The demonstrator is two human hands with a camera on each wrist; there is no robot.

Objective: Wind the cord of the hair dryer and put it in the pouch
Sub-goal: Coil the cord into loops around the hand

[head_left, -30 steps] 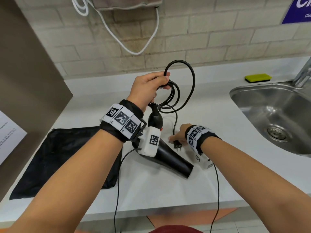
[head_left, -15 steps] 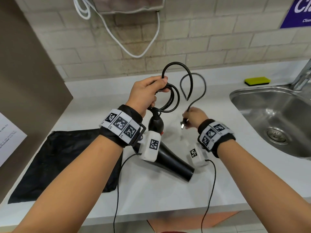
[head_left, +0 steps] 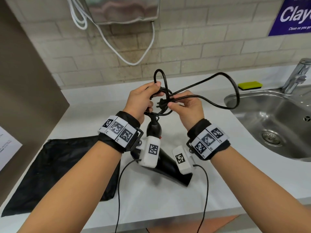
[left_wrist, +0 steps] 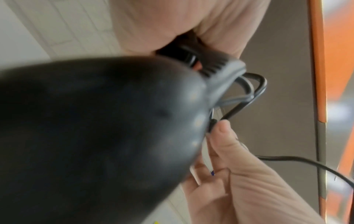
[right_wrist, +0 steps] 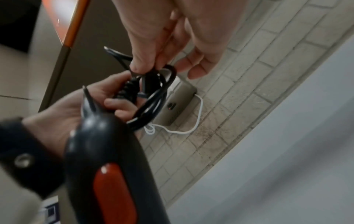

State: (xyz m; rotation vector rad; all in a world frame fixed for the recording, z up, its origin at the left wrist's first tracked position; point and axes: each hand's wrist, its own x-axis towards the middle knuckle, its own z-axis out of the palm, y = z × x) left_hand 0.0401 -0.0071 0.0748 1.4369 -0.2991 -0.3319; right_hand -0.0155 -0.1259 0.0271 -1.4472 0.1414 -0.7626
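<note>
A black hair dryer (head_left: 165,163) with a red switch (right_wrist: 113,195) hangs nozzle-down over the white counter (head_left: 218,174), held up by its cord. My left hand (head_left: 143,100) grips the wound coils of the black cord (head_left: 235,91) just above the handle. My right hand (head_left: 185,105) pinches the plug end (head_left: 160,105) beside the coils, and a loose loop swings out to the right. The black pouch (head_left: 55,170) lies flat on the counter at the left. In the left wrist view the dryer body (left_wrist: 95,136) fills most of the picture.
A steel sink (head_left: 272,125) with a tap (head_left: 296,74) is set in the counter at the right, and a yellow-green sponge (head_left: 250,85) lies behind it. A brown panel (head_left: 25,81) stands at the left. A wall unit (head_left: 124,9) with a white cable (head_left: 134,52) hangs above.
My right hand picked the plug up off the counter and carried it up to the coils in my left hand. The free cord now loops out to the right.
</note>
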